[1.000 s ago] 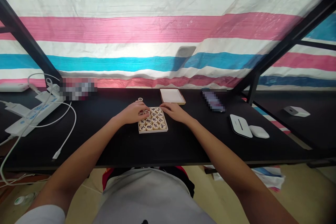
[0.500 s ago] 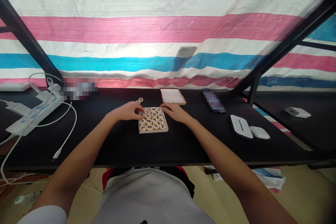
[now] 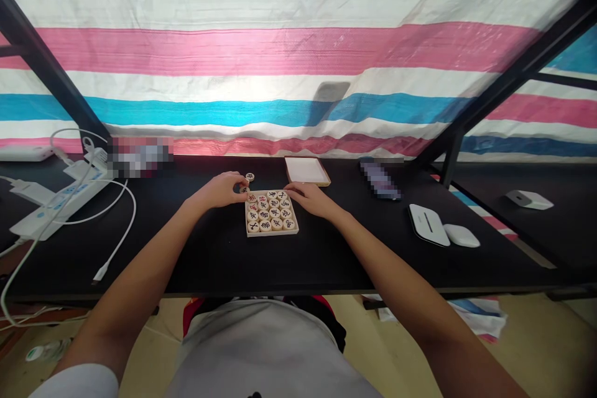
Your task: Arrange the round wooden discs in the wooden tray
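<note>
A small pale wooden box point(image 3: 272, 233) lies on the black table, filled with several round chess discs point(image 3: 270, 211) marked with characters. My left hand point(image 3: 222, 190) sits just left of the box's far corner, fingers pinched on a loose disc point(image 3: 244, 189) on the table. Another loose disc point(image 3: 250, 176) lies a little beyond it. My right hand point(image 3: 309, 198) rests against the box's right far edge, fingers curled on its rim.
The box's lid point(image 3: 306, 170) lies behind the box. A white power strip point(image 3: 56, 202) with cables sits at the left. Two white devices point(image 3: 428, 223) lie at the right, a blurred object point(image 3: 379, 179) behind them. A striped tarp hangs behind the table.
My left hand has drawn back from over the box's discs to the loose disc at the far left corner. The right hand has stayed put.
</note>
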`<control>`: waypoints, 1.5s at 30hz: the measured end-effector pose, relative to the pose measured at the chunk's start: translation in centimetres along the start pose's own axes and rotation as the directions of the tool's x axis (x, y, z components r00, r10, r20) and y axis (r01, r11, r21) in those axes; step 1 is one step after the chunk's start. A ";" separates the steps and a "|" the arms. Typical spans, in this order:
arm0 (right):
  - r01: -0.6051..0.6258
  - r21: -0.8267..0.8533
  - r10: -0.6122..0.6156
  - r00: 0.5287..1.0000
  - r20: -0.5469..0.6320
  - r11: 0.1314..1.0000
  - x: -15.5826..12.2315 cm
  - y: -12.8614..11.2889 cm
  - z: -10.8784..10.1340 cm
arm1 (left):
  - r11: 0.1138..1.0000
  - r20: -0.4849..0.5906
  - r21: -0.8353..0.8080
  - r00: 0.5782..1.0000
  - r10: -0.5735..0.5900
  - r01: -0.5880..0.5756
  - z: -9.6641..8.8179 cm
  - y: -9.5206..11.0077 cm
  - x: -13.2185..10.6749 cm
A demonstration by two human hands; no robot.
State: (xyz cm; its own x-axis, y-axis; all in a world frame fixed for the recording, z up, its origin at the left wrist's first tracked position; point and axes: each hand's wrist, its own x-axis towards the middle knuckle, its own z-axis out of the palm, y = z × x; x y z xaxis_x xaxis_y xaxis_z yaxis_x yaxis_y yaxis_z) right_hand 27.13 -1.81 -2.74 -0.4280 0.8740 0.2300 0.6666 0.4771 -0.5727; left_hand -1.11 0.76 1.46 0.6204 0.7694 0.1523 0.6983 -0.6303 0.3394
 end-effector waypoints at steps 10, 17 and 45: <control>-0.008 -0.004 0.008 1.000 0.003 1.000 0.0 -0.1 0.0 | 0.963 0.071 0.185 0.974 -0.214 0.198 0.2 -1.7 0.0; 0.008 0.009 -0.008 1.000 -0.005 1.000 0.0 0.0 0.1 | 0.984 -0.095 0.179 0.995 0.031 -0.013 1.2 1.0 0.0; -0.007 -0.016 0.007 1.000 -0.014 1.000 0.0 0.2 0.1 | 0.957 0.076 0.058 0.957 0.279 -0.283 2.0 1.8 0.4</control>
State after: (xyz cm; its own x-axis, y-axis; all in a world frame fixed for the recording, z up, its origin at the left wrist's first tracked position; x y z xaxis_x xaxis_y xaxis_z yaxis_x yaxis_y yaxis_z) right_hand 27.15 -1.72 -2.94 -0.4152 0.8783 0.2369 0.6790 0.4726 -0.5618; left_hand 1.11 -0.28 0.26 0.8157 0.5530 0.1698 0.5134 -0.8273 0.2281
